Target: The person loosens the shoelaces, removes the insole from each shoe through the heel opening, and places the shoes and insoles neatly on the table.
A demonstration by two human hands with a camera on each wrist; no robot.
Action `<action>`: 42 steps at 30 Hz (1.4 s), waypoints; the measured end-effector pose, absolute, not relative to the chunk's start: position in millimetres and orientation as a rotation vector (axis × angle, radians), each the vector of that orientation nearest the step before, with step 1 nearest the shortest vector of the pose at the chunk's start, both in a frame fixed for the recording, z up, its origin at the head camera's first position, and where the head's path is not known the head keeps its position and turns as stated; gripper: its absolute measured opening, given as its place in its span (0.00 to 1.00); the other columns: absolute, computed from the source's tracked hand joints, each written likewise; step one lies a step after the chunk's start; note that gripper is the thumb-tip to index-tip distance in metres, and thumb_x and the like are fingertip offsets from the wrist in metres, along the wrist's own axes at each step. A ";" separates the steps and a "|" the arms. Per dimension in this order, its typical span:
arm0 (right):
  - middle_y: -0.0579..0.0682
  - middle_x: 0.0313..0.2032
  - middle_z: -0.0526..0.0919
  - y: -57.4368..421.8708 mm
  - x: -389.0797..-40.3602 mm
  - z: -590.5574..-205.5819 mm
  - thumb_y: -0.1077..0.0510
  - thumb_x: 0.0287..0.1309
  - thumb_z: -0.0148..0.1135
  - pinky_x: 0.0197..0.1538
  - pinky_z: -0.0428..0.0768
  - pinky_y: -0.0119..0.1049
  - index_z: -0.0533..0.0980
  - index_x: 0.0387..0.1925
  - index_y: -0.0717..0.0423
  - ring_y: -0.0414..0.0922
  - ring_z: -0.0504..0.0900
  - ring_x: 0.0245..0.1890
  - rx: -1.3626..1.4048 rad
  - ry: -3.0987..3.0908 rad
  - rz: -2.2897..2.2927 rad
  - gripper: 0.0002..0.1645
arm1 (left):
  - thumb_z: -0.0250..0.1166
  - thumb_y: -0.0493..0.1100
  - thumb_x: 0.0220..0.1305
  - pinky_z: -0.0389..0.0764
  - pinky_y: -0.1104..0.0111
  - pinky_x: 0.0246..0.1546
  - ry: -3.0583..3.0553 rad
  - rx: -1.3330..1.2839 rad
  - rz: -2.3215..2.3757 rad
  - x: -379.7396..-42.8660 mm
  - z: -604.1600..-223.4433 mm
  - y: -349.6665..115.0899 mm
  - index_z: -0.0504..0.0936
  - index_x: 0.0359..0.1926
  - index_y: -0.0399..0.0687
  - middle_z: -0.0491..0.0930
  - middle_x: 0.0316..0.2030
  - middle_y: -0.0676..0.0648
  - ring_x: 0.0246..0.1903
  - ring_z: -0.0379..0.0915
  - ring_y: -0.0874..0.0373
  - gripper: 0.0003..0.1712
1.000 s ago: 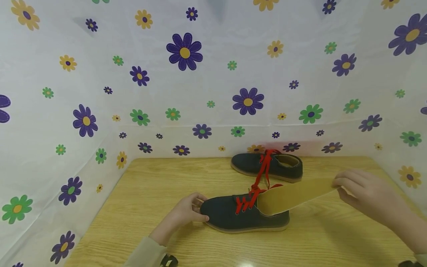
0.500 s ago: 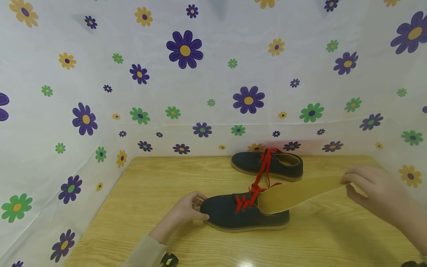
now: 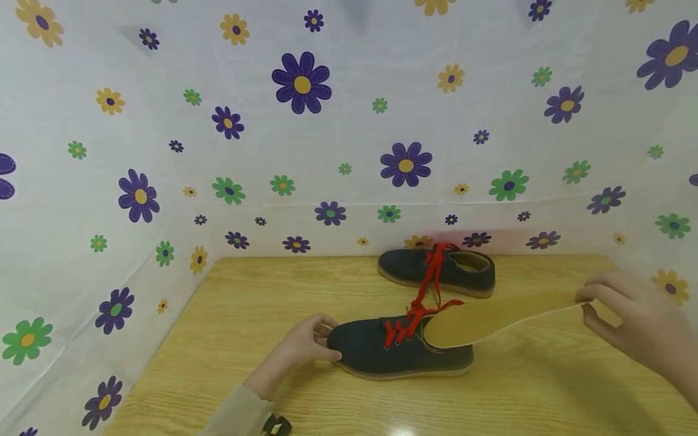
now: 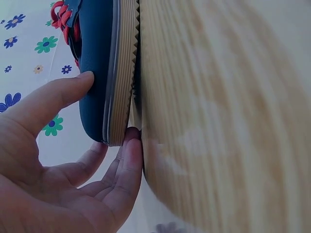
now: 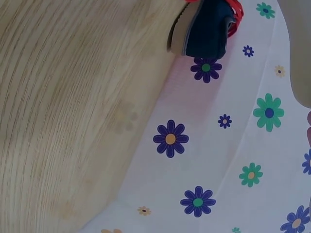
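A dark navy shoe (image 3: pixel 376 351) with red laces lies on the table, its toe pointing left. My left hand (image 3: pixel 305 342) grips the toe; in the left wrist view the thumb (image 4: pixel 63 94) lies on the upper, and the fingers bend round the front by the sole. With thumb and fingers, my right hand (image 3: pixel 632 321) pinches one end of a tan insole (image 3: pixel 507 318). Its wide other end hangs over the shoe's opening, tilted. Part of the insole (image 5: pixel 302 48) fills the right wrist view's upper right corner, where the hand itself barely shows.
Behind stands a second navy shoe (image 3: pixel 406 265), also toe left, near the back wall. A red lace (image 3: pixel 434 275) hangs from it towards the nearer shoe. Flower-printed white cloth (image 3: pixel 338 133) encloses the wooden table (image 3: pixel 262 287) at the back and sides.
My right hand has moved right, drawing the insole with it. The insole's wide end has slid a little right and up at the shoe opening. The left hand and both shoes stay put.
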State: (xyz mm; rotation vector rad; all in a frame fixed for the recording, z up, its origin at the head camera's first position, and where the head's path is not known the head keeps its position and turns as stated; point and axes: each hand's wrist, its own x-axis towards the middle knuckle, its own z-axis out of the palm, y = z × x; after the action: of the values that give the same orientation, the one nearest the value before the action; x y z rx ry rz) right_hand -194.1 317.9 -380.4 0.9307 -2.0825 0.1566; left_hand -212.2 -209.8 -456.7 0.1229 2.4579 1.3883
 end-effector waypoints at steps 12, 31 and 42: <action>0.51 0.29 0.84 330.1 -187.6 -379.2 0.37 0.82 0.35 0.38 0.76 0.33 0.83 0.27 0.59 0.50 0.80 0.28 0.811 -2.081 0.166 0.42 | 0.80 0.29 0.52 0.86 0.59 0.46 2.453 0.131 1.383 -212.5 -457.1 -210.6 0.79 0.59 0.37 0.83 0.52 0.37 0.46 0.85 0.51 0.33; 0.58 0.21 0.79 355.6 -190.4 -380.2 0.38 0.80 0.43 0.50 0.63 0.06 0.81 0.22 0.71 0.14 0.62 0.40 0.734 -1.959 0.356 0.45 | 0.80 0.29 0.52 0.86 0.60 0.46 2.433 0.131 1.397 -214.0 -459.6 -211.2 0.79 0.59 0.38 0.82 0.53 0.37 0.46 0.84 0.51 0.33; 0.56 0.19 0.78 377.2 -183.6 -390.0 0.31 0.78 0.37 0.32 0.63 0.15 0.82 0.22 0.67 0.09 0.53 0.42 0.600 -2.039 0.252 0.49 | 0.80 0.29 0.52 0.86 0.59 0.46 2.431 0.149 1.402 -213.1 -460.2 -211.9 0.79 0.59 0.38 0.82 0.53 0.37 0.46 0.84 0.51 0.32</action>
State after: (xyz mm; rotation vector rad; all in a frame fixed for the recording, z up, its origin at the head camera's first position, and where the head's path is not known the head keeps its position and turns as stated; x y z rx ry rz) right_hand -183.6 377.2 -390.0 0.5997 -2.0390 0.2515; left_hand -213.1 -211.9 -460.2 0.1494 2.4306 1.4017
